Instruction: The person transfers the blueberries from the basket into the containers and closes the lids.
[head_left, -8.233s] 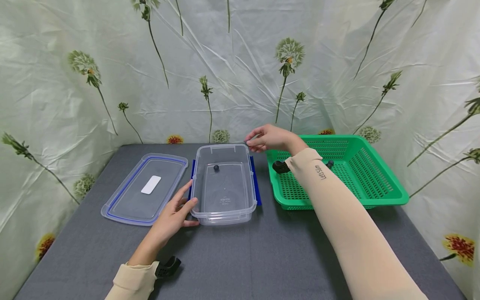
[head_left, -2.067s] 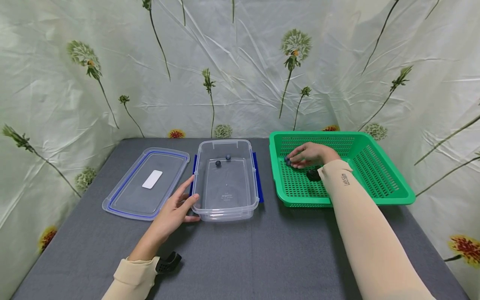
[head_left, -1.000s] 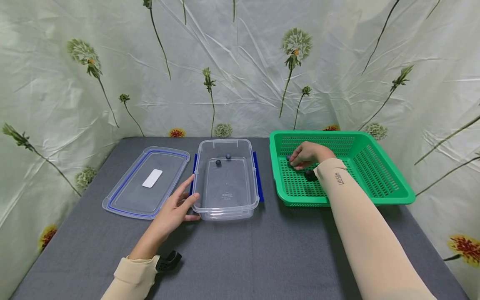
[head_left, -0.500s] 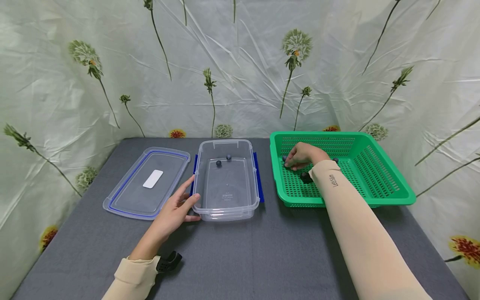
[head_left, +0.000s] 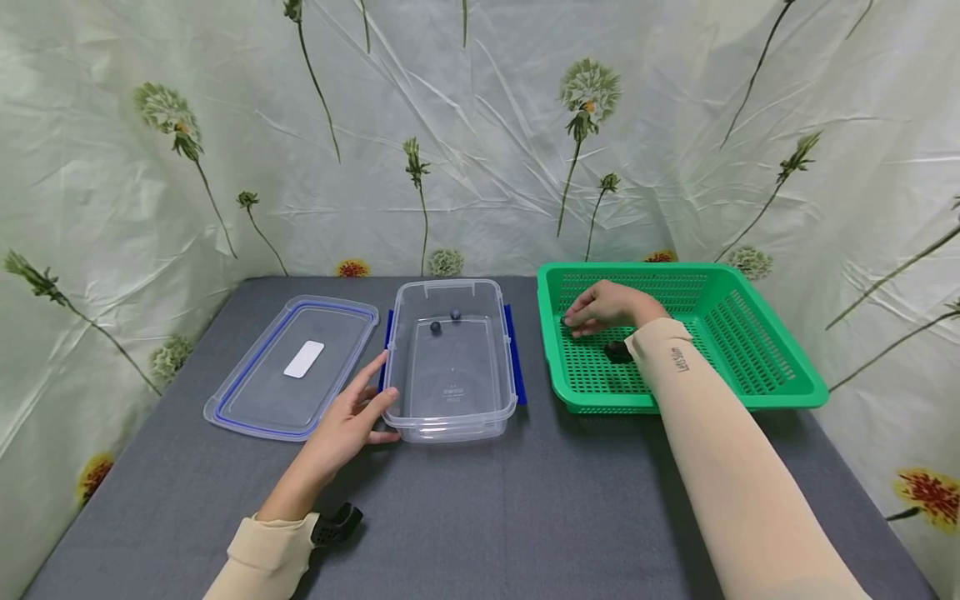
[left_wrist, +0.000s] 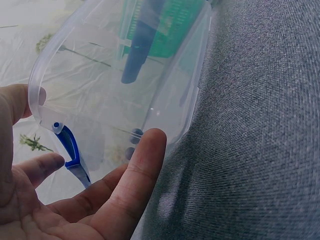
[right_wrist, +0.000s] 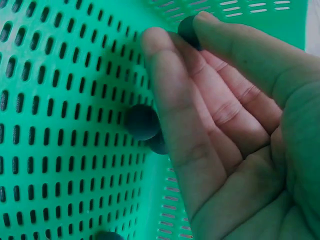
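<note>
In the head view, a clear plastic container [head_left: 450,383] stands at the table's middle with two blueberries [head_left: 436,327] inside. My left hand [head_left: 343,429] rests against its near left side, fingers spread and touching the wall and rim. In the left wrist view, the fingers lie beside a blue clip [left_wrist: 70,145]. My right hand [head_left: 611,307] reaches into the left part of a green basket [head_left: 772,350]. Between its thumb and a finger, a dark blueberry [right_wrist: 188,32] is pinched. Other blueberries [right_wrist: 142,122] lie beside the fingers in the basket.
A clear lid [head_left: 262,400] with a blue seal and a white label [head_left: 303,358] lies left of the container. Grey cloth [head_left: 480,517] covers the table. A floral curtain [head_left: 487,150] hangs behind it.
Since the earliest frame, a second blueberry has appeared in the container, and my right hand has gone from its far right corner into the basket. My left hand stays at the container.
</note>
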